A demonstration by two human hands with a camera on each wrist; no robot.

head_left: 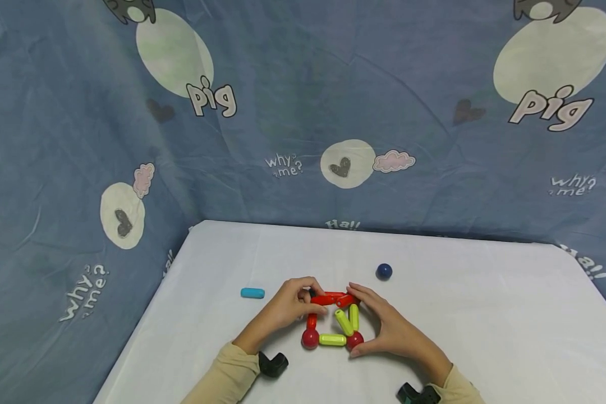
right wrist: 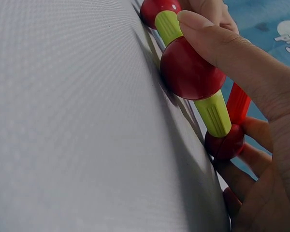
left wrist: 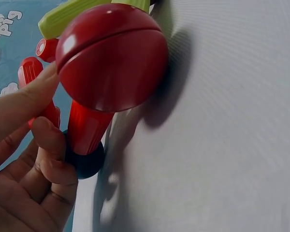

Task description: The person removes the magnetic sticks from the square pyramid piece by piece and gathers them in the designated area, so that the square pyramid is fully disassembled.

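A building-toy frame of balls and rods lies on the white table [head_left: 485,314]. Two red balls [head_left: 310,338] form its near corners, joined by a yellow-green rod [head_left: 332,339]. Two more yellow-green rods [head_left: 343,322] run from the near right ball, one slanting inward. My left hand [head_left: 285,306] pinches a red rod [head_left: 325,300] at the far side; its lower fingers touch a dark blue ball [left wrist: 89,163]. My right hand [head_left: 399,334] grips the frame's right side, thumb on the near red ball [right wrist: 191,70], fingers at the far red ball [right wrist: 225,143].
A light blue rod [head_left: 252,293] lies left of the left hand. Behind the frame, to the right, sits a loose dark blue ball [head_left: 384,271]. Printed blue cloth [head_left: 293,101] hangs at the back and left of the table.
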